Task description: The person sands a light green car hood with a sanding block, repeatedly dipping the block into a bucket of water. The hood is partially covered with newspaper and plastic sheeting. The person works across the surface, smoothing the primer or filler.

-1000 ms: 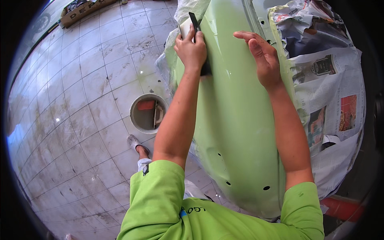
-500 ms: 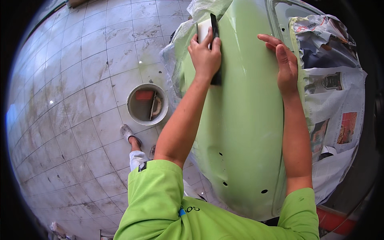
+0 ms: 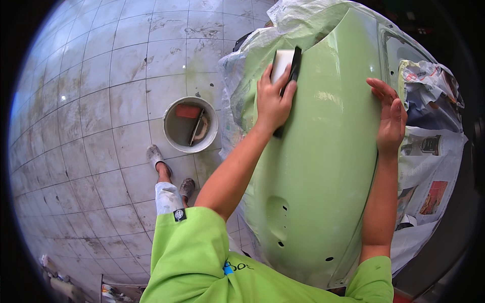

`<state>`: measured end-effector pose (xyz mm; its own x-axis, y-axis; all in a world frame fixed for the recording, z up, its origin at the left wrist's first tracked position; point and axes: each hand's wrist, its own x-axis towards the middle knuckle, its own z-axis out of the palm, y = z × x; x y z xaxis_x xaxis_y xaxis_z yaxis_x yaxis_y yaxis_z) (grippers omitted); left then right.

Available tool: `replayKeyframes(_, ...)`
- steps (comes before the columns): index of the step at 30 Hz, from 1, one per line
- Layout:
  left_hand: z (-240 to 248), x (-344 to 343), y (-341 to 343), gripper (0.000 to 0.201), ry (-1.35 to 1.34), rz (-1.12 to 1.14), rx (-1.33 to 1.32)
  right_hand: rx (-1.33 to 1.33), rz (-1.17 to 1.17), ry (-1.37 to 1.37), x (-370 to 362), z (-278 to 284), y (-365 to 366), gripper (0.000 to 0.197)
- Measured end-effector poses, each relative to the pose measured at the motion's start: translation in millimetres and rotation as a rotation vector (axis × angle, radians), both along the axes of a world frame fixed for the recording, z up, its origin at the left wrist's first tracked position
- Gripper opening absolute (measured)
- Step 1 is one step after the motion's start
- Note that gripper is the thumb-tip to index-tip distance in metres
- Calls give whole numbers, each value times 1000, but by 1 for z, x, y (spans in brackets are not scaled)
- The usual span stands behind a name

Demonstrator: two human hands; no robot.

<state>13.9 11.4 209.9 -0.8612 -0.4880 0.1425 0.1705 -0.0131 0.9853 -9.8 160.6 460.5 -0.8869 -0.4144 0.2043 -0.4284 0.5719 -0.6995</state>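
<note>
A long, curved car body panel, pale green with a wet-looking sheen, lies lengthwise in front of me. My left hand is closed around a long, narrow sanding block with a black edge and a white face. The block lies along the panel's left side, its black end showing below my wrist; its underside is hidden. Against the panel's right edge rests my right hand, empty, its fingers stretched out and pointing away from me.
On the tiled floor at left stands a round bucket of murky water holding a red block and a handled tool. Masking sheet borders the panel's left; newspaper covers its right. A person's shoe shows left.
The view has turned, so the panel's far end sits further right and lower. Both hands appear lower and more to the right; the left keeps its hold on the sanding block.
</note>
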Motion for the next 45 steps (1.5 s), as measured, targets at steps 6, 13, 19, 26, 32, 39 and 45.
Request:
replayKeyframes(6, -46, 171, 37, 54, 96, -184, 19, -22, -21, -23, 6, 3, 12, 70)
replayKeyframes(13, -48, -31, -22, 48, 99, -48, 70, 4, 29, -15, -4, -3, 4, 73)
replayKeyframes(19, -52, 103, 21, 56, 205, -246, 45, 8, -5, -33, 3, 4, 18, 74)
replayKeyframes(26, -68, -18, -15, 48, 50, -104, 82, 29, 29, -18, -1, 0, 9, 74)
replayKeyframes(32, -69, 67, 9, 52, 189, -226, 37, 22, 16, -23, -2, 3, 18, 72)
replayKeyframes(39, -54, 26, 1, 51, 30, -109, 47, 26, 30, -22, 2, 3, 21, 72)
replayKeyframes(45, -59, 23, -2, 51, 129, -157, 6, 3, 42, -33, -6, 2, 21, 71)
